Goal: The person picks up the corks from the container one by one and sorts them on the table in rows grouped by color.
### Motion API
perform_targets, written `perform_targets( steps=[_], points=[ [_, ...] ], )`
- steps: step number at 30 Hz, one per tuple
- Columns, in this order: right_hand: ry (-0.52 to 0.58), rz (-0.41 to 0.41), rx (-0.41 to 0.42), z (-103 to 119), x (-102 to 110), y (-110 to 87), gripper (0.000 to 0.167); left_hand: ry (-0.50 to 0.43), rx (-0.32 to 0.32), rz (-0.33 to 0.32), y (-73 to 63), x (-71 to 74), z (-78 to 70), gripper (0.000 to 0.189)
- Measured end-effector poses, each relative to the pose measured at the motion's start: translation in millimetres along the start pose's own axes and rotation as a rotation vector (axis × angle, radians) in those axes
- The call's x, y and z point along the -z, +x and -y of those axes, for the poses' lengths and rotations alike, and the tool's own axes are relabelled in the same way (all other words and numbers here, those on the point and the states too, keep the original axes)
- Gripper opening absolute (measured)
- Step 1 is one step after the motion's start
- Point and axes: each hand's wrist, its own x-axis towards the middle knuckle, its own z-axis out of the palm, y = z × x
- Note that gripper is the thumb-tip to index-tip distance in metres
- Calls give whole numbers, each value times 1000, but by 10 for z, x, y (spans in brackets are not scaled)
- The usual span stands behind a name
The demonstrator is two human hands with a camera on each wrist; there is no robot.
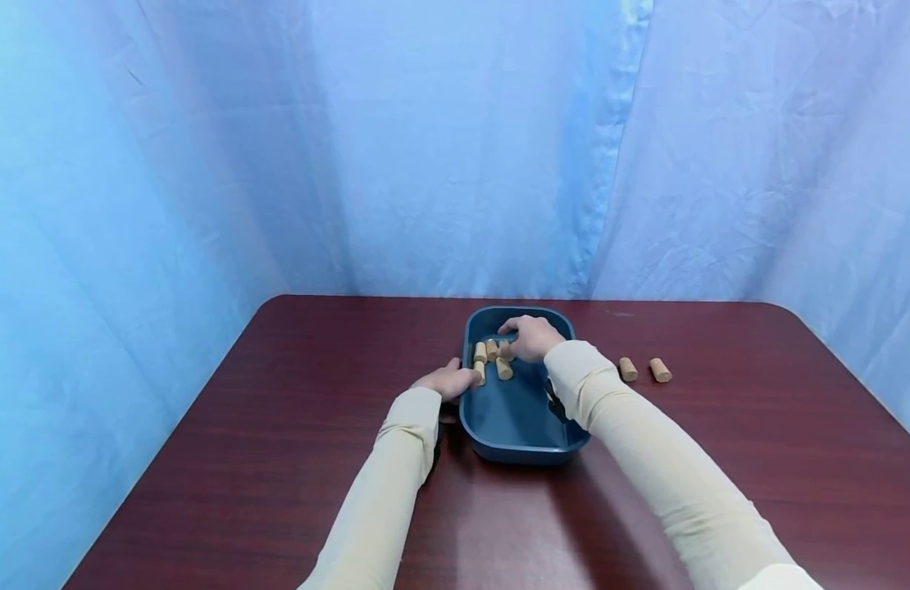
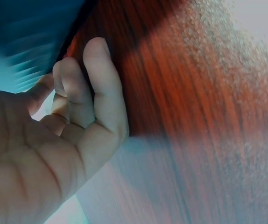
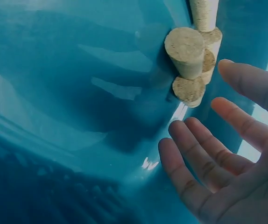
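Note:
A dark blue rectangular tub (image 1: 520,414) with rounded corners stands on the table. My left hand (image 1: 449,381) grips its left side, thumb over the rim. In the left wrist view, the other fingers (image 2: 103,79) bend beside the outer wall. My right hand (image 1: 534,338) hovers inside the tub near its far end. Its fingers (image 3: 197,144) are spread and relaxed, with nothing between them. Several tapered corks (image 3: 185,51) lie clustered just beyond these fingertips, along the tub's left side. From the head view, the right hand partly covers one cork (image 1: 506,348).
Two more corks lie on the table right of the tub: a nearer cork (image 1: 628,369) and a farther cork (image 1: 660,370). The dark red wooden table (image 1: 278,426) ends at pale blue curtains (image 1: 455,147) behind.

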Motion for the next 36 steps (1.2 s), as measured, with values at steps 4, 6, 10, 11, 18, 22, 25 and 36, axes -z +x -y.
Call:
perform_targets(
  steps=[4, 6, 10, 11, 18, 22, 25, 36],
  points=[
    [17, 18, -18, -24, -36, 18, 48, 11, 1, 6, 22, -13, 10, 65],
    [26, 24, -32, -35, -52, 28, 49, 20, 2, 8, 27, -21, 9, 71],
    [25, 23, -45, -45, -82, 66, 50, 20, 5, 6, 21, -35, 2, 78],
    [23, 22, -48, -40, -88, 75, 50, 20, 5, 5, 21, -37, 1, 78],
    [-44, 23, -43, 15, -142, 123, 50, 14, 0, -1, 20, -41, 9, 68],
    [-98, 17, -30, 36, -162, 123, 49, 21, -8, -8, 6, -38, 7, 65],
    [-120, 6, -32, 41, -183, 124, 48, 27, -10, -10, 8, -38, 9, 65],
    [-106, -26, -50, 83, -176, 105, 46, 29, -2, -5, 3, -18, -2, 69]
  ],
)
